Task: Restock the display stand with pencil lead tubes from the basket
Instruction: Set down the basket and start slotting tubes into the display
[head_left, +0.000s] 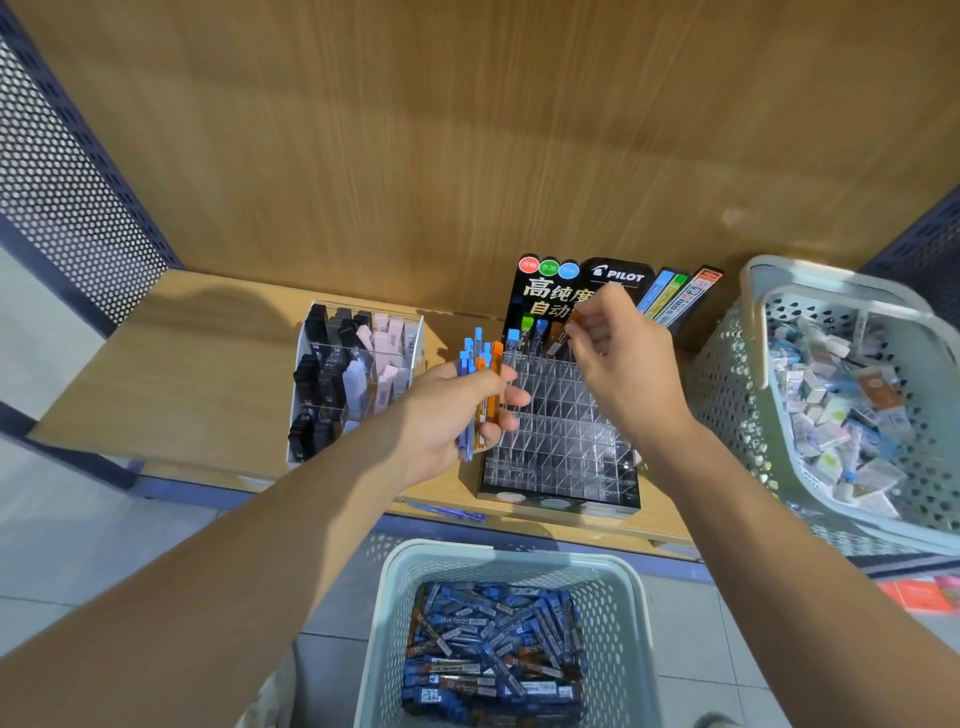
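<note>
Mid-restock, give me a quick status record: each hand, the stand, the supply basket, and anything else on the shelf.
left hand: grips a bundle of lead tubes, blue and orange caps, left of the stand
right hand: pinches one orange-capped tube over the stand's back row
display stand: few tubes in back row, most slots empty
basket: on the floor below, many tubes inside
other: clear box of black, grey, pink items at left; second basket of small packs at right

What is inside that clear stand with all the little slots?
A few pencil lead tubes stand in the back row of the display stand; the slots in front look empty. The right hand, pinching one more tube, covers the back row's right end.
</note>
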